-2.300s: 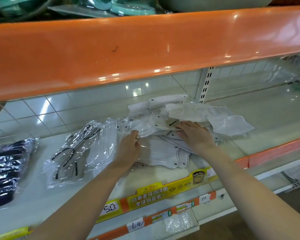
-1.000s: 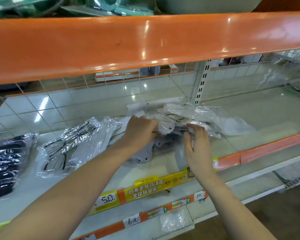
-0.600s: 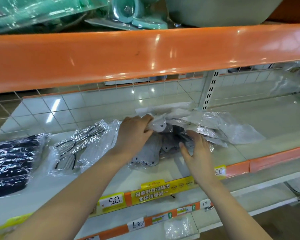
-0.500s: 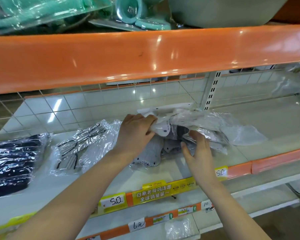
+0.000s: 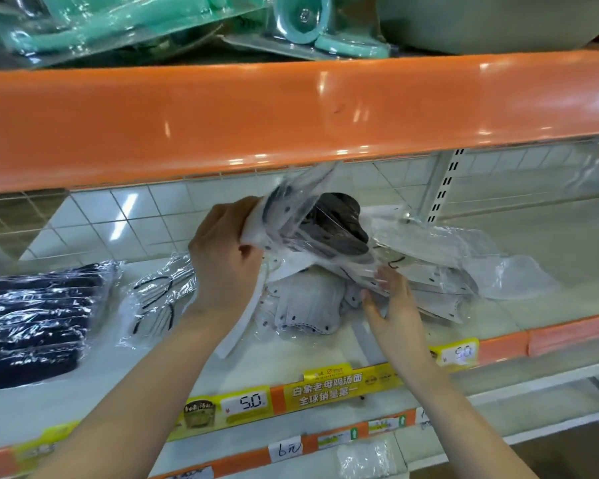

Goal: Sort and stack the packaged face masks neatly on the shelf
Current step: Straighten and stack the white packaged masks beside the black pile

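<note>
Gripping tilted mask packets [image 5: 311,219], left hand [image 5: 222,267] sits beneath them.

The pale shelf [image 5: 291,361] has an orange front lip with yellow price tags [image 5: 244,404]. On it, far left, lies a stack of dark packaged masks [image 5: 32,319]; right of that, a clear packet with black straps [image 5: 156,299]; in the middle, a loose heap of white and grey packaged masks [image 5: 429,267].

Glossy orange shelf edge [image 5: 291,119] overhead — white wire-grid backing [image 5: 125,216], perforated upright [image 5: 443,188] behind.
</note>
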The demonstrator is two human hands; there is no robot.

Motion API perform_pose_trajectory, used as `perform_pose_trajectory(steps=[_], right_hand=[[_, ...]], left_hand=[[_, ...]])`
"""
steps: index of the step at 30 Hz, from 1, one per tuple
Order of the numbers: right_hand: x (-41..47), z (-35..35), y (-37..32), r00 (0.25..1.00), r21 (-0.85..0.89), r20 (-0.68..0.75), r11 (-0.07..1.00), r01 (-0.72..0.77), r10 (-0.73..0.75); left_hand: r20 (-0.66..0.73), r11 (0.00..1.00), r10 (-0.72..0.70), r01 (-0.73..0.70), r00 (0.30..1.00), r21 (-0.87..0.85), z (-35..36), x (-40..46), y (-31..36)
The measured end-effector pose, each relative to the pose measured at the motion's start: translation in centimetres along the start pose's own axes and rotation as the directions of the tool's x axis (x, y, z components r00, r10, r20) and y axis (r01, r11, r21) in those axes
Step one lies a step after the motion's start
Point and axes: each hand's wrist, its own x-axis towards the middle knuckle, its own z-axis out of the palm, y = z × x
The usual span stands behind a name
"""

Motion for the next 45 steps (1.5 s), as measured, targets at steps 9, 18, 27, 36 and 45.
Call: perform_pose_trajectory(steps=[9,18,27,36,45], right_hand=[[0.7,2.6,-2.3,1.0,0.098,0.028,0.995,-0.014,0.011],[0.4,5.9,-4.6,0.996,-0.039,0.05,0.997,0.073,-0.071],[-0.8,9.5,-9.5,0.908,-0.082,0.389,0.975,0.205,-0.158],[-3.1,11.8,-9.0,0.754,-0.386,0.648,0.808,0.444,-0.104],[-1.3,12.0,-10.0,0.82,-0.49,0.572,0.813,0.313,0.029]], left_hand=[[0.163,0.963,0.19,-0.216,0.968,0.159,-2.5,-4.8,-7.5],[0.68,0.977,-0.105,-0.052,0.726,0.207,-5.8,-10.6,-14.2],[0.864,0.982,-0.191,0.1,0.465,0.162,-4.6,-10.5,-12.0],[0.826,0.976,-0.217,0.132,0.52,0.173,-6.6,-11.8,-12.8],[0.666,0.915,-0.395,0.338,0.633,0.22,-9.4,-12.3,-13.1]])
